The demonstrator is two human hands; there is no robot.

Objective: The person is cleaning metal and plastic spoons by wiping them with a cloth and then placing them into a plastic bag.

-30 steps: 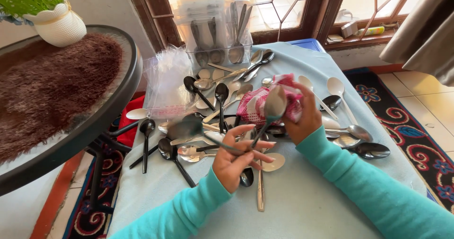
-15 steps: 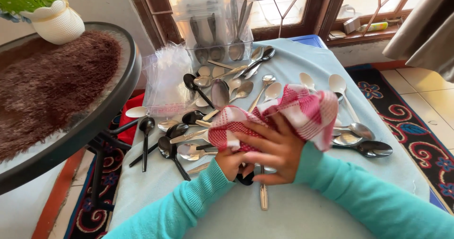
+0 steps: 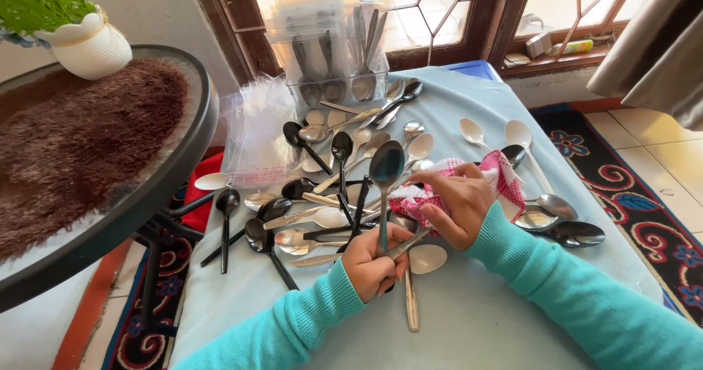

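Near edge: both forearms in teal knit sleeves come in from the bottom. A bare strip of the pale blue cloth-covered surface (image 3: 469, 319) lies between them.

Left hand (image 3: 372, 262): grip closed around the handle of a polished steel spoon (image 3: 385, 166), held upright, bowl at top, above the pile. A second flat steel handle (image 3: 410, 243) runs through the same fist, angled toward the right hand. Can't tell whether the left hand clamps it or it just rests there.

Right hand (image 3: 454, 203): grip closed on a bunched red-and-white checked cloth (image 3: 498, 172), fingers curled into the fabric, just right of the upright spoon's stem. Cloth and stem look close; contact not clear.

Below the hands: a steel utensil handle (image 3: 411, 308) lies flat on the surface, pointing at the near edge. A round steel spoon bowl (image 3: 427, 259) sits just right of the left fist.

Mid surface: a loose heap of steel spoons (image 3: 322, 194), some dark, some bright, overlapping. Two large steel spoons (image 3: 567, 223) lie on the right, near the surface edge.

Left of the heap: a clear plastic bag with a red strip (image 3: 256, 132), lying flat.

Far side: a clear plastic holder stacked with cutlery (image 3: 329, 48), against the wooden window frame (image 3: 505, 19).

Far left: a round black-rimmed glass table (image 3: 187, 158) with a brown shaggy mat (image 3: 80, 136) and a white textured pot with a green plant (image 3: 88, 44).

Right: a patterned rug (image 3: 644, 202) on the floor.
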